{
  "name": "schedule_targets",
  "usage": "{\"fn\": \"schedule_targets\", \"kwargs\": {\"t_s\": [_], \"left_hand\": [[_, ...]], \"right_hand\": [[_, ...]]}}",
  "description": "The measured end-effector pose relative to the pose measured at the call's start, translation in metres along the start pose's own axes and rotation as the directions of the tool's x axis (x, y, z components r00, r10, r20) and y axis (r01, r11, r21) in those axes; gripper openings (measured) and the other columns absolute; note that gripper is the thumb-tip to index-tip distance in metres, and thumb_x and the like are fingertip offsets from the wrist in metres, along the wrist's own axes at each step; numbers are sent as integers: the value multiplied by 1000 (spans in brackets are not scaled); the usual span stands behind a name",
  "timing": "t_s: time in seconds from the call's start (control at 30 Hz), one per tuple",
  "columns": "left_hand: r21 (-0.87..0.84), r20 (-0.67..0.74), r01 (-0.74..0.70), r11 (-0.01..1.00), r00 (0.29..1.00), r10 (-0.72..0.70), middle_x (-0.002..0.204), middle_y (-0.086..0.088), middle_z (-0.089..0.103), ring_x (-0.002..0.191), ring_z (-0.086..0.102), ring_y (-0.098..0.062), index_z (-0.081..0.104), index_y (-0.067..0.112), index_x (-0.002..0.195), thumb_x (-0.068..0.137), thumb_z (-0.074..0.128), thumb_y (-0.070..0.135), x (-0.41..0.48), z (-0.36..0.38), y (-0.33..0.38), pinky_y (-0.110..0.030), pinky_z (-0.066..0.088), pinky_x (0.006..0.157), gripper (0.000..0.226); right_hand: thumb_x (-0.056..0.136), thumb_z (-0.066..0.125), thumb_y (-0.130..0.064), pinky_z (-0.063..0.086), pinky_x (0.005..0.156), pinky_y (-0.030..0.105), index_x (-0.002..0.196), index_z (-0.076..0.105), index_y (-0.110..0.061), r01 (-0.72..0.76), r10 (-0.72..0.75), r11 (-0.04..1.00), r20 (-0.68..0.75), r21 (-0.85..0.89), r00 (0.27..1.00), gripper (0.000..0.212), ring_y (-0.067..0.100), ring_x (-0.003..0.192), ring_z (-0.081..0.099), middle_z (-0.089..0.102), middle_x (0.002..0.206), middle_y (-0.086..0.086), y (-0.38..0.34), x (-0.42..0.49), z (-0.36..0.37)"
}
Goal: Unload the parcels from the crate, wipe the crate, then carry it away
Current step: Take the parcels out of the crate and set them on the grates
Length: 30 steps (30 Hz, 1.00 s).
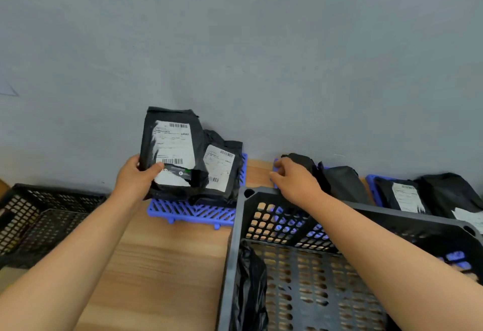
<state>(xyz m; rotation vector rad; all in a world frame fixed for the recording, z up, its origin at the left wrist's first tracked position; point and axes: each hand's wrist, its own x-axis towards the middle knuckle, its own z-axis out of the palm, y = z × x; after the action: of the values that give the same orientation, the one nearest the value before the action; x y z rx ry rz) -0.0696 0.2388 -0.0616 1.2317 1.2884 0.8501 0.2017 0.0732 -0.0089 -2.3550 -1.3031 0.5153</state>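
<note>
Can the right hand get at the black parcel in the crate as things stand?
Probably yes. The right hand rests at the far rim of the open-topped crate, holding no parcel, and nothing covers the black parcel against its left wall. The left hand holds a labelled parcel.

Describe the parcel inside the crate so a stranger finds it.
Find the big dark perforated crate at lower right. Against its left wall slumps a crumpled black plastic parcel. It alone lies inside a crate, with no label showing.
</note>
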Motion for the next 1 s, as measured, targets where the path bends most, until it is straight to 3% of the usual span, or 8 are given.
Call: {"fn": "schedule_targets", "kwargs": {"t_s": [0.1,0.2,0.33,0.5,0.63,0.77,0.9,1.0], "left_hand": [[31,34,43,999,998,-44,115,-13,63,102,61,-29,54,10,124,89,63,13,24,5,-14,-45,50,92,37],[34,60,75,997,995,-77,113,-13,63,97,61,-28,55,10,124,91,61,12,40,15,-23,-42,50,90,34],[18,88,111,994,990,-112,114,-12,63,101,61,-30,55,13,122,93,57,13,58,25,-31,-47,48,94,29],[280,64,22,960,997,-42,119,-12,60,103,56,-27,52,8,127,93,56,13,72,30,-39,-35,44,88,35],[569,16,-70,819,997,74,124,-17,59,112,54,-37,50,5,130,90,60,15,76,28,-45,-41,43,91,43],[737,-19,-150,659,970,242,128,-20,53,117,44,-41,47,11,134,91,56,20,71,31,-44,-48,38,96,45],[765,153,-393,511,881,449,126,-7,59,119,44,-31,63,17,121,95,49,24,52,43,-49,-43,30,99,30],[797,312,-458,394,871,380,132,-3,56,123,43,-27,61,19,124,93,50,24,40,47,-60,-40,28,102,33]], "right_hand": [[96,40,-36,39,69,29,116,56,-21,11,-13,979,-8,-201,1000,30,18,92,60,65,103,-2,-2,1,7],[95,37,-36,41,61,31,92,61,-17,-7,0,967,-29,-257,1000,31,20,77,59,65,86,3,0,1,9],[95,36,-33,45,62,32,86,61,-12,-23,13,960,-40,-279,999,34,22,74,59,64,81,5,-1,2,10],[94,36,-31,33,50,28,80,58,-10,-40,19,951,-71,-307,997,33,19,65,53,61,75,7,-2,2,10],[93,36,-30,34,50,28,80,59,-11,-52,25,947,-90,-316,996,33,19,64,54,62,74,5,-3,1,11],[93,36,-28,37,51,27,79,60,-12,-62,32,948,-101,-313,994,32,19,66,57,62,74,4,-2,-1,10],[93,36,-26,32,47,27,71,53,-13,-64,29,947,-115,-314,993,31,16,56,47,57,67,4,-3,-3,11],[93,36,-25,29,47,27,69,51,-15,-69,33,947,-118,-315,992,31,15,55,45,55,67,3,-6,-3,11]]}}
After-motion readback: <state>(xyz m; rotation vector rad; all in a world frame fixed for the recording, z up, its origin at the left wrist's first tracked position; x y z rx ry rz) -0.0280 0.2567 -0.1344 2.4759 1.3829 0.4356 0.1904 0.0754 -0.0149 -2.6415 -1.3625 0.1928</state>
